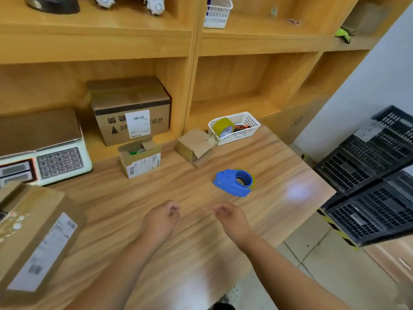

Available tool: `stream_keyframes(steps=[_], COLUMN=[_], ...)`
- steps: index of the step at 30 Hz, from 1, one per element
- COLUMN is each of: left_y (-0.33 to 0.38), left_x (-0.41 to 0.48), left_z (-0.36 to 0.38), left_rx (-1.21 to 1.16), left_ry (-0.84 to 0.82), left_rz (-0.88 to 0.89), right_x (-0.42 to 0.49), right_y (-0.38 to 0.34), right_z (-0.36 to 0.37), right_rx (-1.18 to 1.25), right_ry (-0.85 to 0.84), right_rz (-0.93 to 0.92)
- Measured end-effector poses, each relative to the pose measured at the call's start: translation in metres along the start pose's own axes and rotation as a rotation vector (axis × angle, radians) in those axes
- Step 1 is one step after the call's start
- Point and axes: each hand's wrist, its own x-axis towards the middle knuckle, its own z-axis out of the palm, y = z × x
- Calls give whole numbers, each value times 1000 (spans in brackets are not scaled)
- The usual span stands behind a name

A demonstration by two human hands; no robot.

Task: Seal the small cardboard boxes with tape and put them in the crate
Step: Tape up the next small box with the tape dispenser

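Observation:
Two small cardboard boxes stand on the wooden table (pixel 201 242). The left small box (pixel 139 158) has open flaps, a shipping label and something green inside. The right small box (pixel 194 147) lies tilted with its flaps open. A blue tape dispenser (pixel 234 182) lies on the table in front of them. My left hand (pixel 162 220) and my right hand (pixel 231 217) hover above the table nearer to me, fingers loosely curled, holding nothing. Black plastic crates (pixel 375 191) are stacked to the right of the table.
A white basket (pixel 243 124) with a yellow tape roll (pixel 223 127) sits at the back. A weighing scale (pixel 42 151) stands at the left, a larger box (pixel 131 110) on the shelf behind. Another labelled box (pixel 33 238) fills the near left corner.

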Motion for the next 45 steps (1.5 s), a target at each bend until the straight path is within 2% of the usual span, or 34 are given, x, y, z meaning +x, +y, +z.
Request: stream_keyframes(steps=[7, 14, 21, 28, 32, 45], left_y=[23, 89, 122, 122, 117, 108], left_x=[51, 121, 212, 272, 277, 232], left_z=[17, 50, 70, 90, 100, 98], left_rx=[44, 51, 262, 626, 708, 776], left_ry=[83, 123, 231, 261, 247, 241], left_rz=[-104, -165, -134, -98, -166, -154], right_x=[86, 177, 259, 307, 323, 323], right_y=[6, -6, -6, -4, -5, -19], right_z=[-11, -58, -89, -95, -95, -91], right_rx=[-12, 18, 4, -77, -123, -177], right_ry=[-146, -249, -336, -416, -432, -338], right_rz=[-67, -148, -154, -139, -107, -33])
